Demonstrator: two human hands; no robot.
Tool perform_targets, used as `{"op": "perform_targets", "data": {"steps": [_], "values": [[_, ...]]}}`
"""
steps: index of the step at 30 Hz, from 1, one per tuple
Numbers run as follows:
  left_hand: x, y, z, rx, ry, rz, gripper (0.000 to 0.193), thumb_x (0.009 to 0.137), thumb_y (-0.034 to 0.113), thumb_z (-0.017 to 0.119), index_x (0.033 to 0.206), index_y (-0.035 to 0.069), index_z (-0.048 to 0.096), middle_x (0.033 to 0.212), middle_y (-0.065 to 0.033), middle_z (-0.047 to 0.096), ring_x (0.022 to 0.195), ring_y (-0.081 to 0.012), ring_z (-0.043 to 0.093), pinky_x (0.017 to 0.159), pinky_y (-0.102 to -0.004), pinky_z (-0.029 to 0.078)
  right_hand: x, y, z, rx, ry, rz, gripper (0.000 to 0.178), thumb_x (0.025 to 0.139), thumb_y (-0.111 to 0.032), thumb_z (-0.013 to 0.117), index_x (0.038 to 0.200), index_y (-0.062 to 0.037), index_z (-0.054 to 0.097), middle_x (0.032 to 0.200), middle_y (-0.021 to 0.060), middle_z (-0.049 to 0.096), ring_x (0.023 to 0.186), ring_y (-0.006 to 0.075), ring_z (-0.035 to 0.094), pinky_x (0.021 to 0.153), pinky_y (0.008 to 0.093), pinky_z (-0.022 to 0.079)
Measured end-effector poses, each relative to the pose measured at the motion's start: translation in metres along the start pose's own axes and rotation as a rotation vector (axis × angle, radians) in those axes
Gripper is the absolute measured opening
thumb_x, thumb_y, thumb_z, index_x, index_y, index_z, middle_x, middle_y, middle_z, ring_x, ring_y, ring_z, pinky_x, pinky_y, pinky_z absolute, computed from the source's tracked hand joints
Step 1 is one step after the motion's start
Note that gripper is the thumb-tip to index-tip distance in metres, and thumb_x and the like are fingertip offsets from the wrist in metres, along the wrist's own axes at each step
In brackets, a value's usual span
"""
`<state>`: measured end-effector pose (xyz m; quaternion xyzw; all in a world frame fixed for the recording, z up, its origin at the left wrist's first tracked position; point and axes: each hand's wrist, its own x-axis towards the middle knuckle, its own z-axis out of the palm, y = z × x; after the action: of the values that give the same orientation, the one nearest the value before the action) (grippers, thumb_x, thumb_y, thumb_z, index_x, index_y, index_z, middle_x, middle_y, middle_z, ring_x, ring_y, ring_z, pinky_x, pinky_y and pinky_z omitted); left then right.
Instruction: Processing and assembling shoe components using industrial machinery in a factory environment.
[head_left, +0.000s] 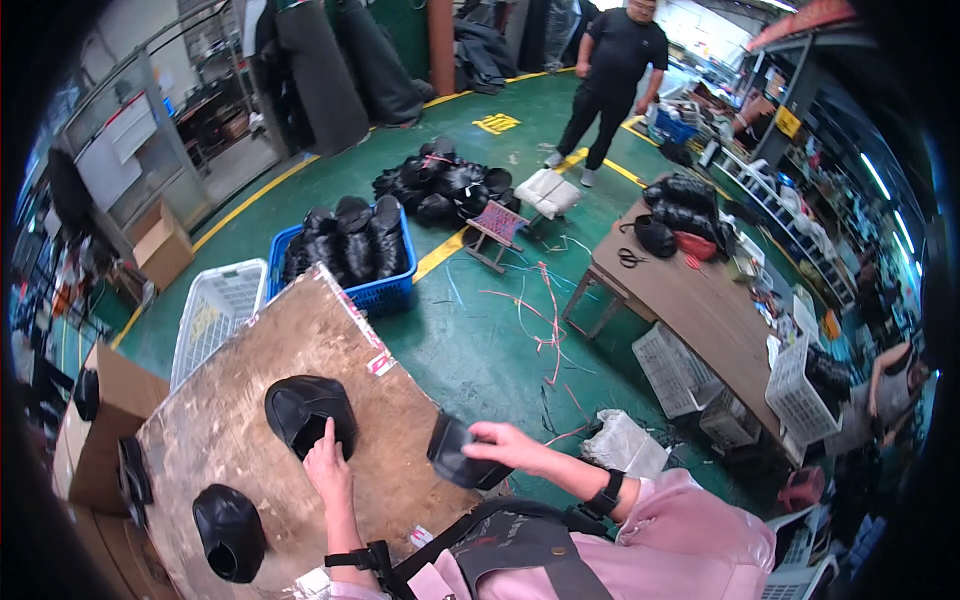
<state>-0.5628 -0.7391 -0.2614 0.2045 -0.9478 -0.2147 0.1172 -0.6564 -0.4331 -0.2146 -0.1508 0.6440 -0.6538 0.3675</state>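
Observation:
A black shoe upper lies on the worn wooden table, its opening toward me. My left hand is at that opening, its index finger stretched out against the edge and nothing visibly held. Off the table's right edge, my right hand grips another black shoe upper, thumb and fingers closed on its right side. A third black upper rests near the table's left front, apart from both hands.
Behind the wooden table stand a blue basket full of black uppers and a white basket. More uppers are heaped on the green floor, near a small stool. A brown table holds scissors. One person stands beyond.

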Motion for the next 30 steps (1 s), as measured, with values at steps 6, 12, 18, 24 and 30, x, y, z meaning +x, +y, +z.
{"op": "perform_targets", "data": {"steps": [6,12,18,24,30], "values": [[0.011,0.006,-0.013,0.028,0.086,0.045,0.053,0.077,0.008,0.061,0.129,0.013,0.05,0.105,-0.0107,0.059,0.104,-0.0284,0.052,0.093,-0.0402,0.037,0.01,-0.019,0.017,-0.548,-0.561,0.03,0.056,0.087,-0.045,0.057,0.116,0.002,0.051,0.104,0.0147,0.059,0.095,0.0209,0.055,0.083,0.0339,0.043],[-0.094,0.033,-0.046,-0.763,-0.286,0.069,0.026,0.085,0.02,0.057,0.105,0.004,0.062,0.107,-0.0127,0.061,0.105,-0.0279,0.054,0.093,-0.0373,0.041,0.036,-0.043,0.079,-0.694,-1.06,0.05,0.055,0.087,-0.041,0.057,0.122,0.0001,0.049,0.112,0.0132,0.059,0.105,0.0201,0.055,0.09,0.0325,0.043],[-0.241,0.035,-0.086,-0.982,-0.277,-0.187,0.026,0.087,0.026,0.061,0.091,0.001,0.062,0.071,-0.0023,0.057,0.07,-0.0073,0.048,0.068,-0.0268,0.042,0.029,-0.041,0.174,-0.711,-1.562,-0.013,0.035,0.084,-0.032,0.065,0.102,-0.0019,0.06,0.087,0.0079,0.062,0.08,0.0151,0.056,0.073,0.0293,0.046],[-0.407,0.08,-0.133,-0.897,0.246,-0.646,0.028,0.088,0.028,0.06,0.086,0.0,0.06,0.067,-0.0026,0.054,0.068,-0.0071,0.046,0.065,-0.0278,0.041,-0.033,0.01,0.314,-0.686,-2.037,0.2,0.024,0.083,-0.023,0.069,0.095,-0.0024,0.062,0.08,-0.0028,0.06,0.076,0.0045,0.052,0.068,0.023,0.044],[-0.549,0.12,-0.175,-0.798,0.685,-0.803,0.025,0.087,0.012,0.062,0.109,0.0,0.059,0.097,0.0009,0.062,0.087,-0.0072,0.054,0.08,-0.0251,0.044,-0.148,0.006,0.423,-0.522,-2.294,0.123,0.019,0.086,-0.018,0.066,0.095,-0.0016,0.062,0.083,-0.0055,0.059,0.08,0.0029,0.05,0.073,0.022,0.043]]}}
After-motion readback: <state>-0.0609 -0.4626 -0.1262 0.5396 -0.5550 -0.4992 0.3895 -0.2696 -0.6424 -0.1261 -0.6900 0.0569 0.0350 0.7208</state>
